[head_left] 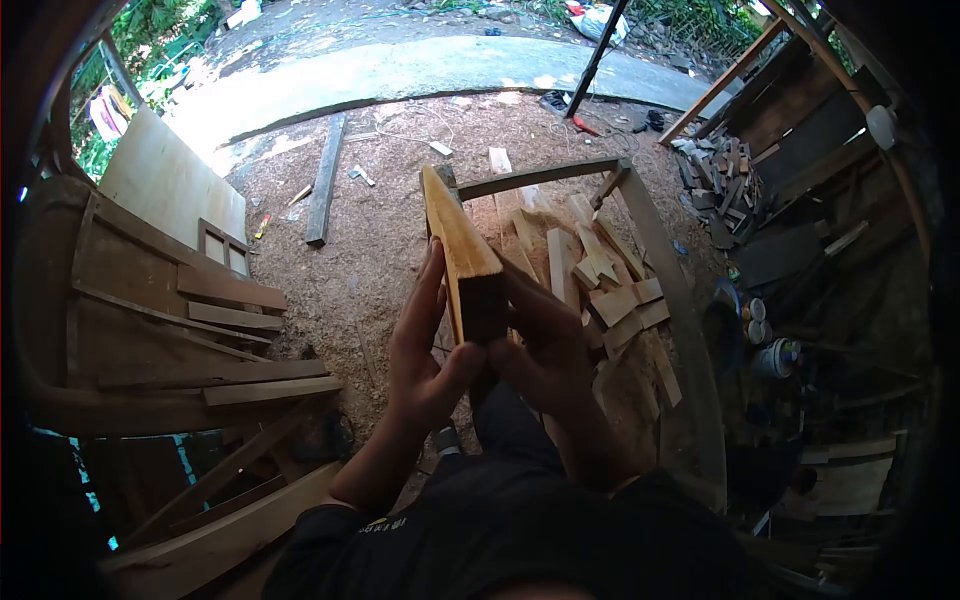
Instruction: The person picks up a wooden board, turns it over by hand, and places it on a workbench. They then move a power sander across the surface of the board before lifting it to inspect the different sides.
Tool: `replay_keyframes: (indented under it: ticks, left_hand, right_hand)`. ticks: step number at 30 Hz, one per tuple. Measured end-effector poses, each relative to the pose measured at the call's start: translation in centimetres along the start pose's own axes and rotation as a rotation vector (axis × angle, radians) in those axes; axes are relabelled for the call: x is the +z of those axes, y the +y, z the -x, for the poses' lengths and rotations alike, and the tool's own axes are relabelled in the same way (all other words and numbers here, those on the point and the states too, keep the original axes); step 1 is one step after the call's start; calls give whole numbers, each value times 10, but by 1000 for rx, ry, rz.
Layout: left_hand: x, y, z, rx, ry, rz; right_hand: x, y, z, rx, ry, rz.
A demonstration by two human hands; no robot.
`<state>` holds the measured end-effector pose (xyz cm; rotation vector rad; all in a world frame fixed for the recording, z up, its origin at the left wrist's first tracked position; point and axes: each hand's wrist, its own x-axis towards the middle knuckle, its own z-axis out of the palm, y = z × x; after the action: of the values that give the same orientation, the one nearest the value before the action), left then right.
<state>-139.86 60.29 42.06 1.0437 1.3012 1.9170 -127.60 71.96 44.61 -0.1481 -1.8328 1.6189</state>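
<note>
Between my two hands is a wooden plank (458,240), seen end-on with its near end toward me and its length pointing away. My left hand (420,345) presses along its left side, thumb at the lower edge of the near end. On the right side, my right hand (545,345) grips it the same way, its thumb close to the left one. The top face of the plank is bright in the light, while the near end is dark. Its far end overlaps the corner of a wooden frame (540,176) in this view.
Cut wood pieces (620,300) lie in a pile inside the frame at right. A long beam (327,180) rests on the sawdust-covered ground (390,180). Boards (230,290) lean and stack at left. Scrap wood (725,185) and cans (757,320) stand at far right.
</note>
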Motion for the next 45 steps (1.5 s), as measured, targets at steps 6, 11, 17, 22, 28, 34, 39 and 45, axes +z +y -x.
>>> replay_keyframes:
  ticks: [6,11,17,22,28,34,39,45]
  left_hand:
    - [11,-19,23,48,25,-12]
    - [14,-23,32,35,33,-60]
    - [25,-26,32,36,47,-79]
    - [26,-33,35,29,44,-44]
    - [19,-41,40,74,36,-69]
    - [-2,-53,56,169,-127,-31]
    - [27,-145,114,-412,153,341]
    - [50,-134,133,-432,-13,964]
  right_hand:
    - [0,-10,27,66,37,-16]
    - [3,-15,44,154,77,-48]
    - [-3,-19,51,120,94,-11]
    - [-6,-24,54,180,68,-37]
    - [-1,-11,62,163,31,-166]
    - [-6,-2,70,-179,90,318]
    - [-12,0,95,-78,28,212]
    - [5,6,127,-43,74,161]
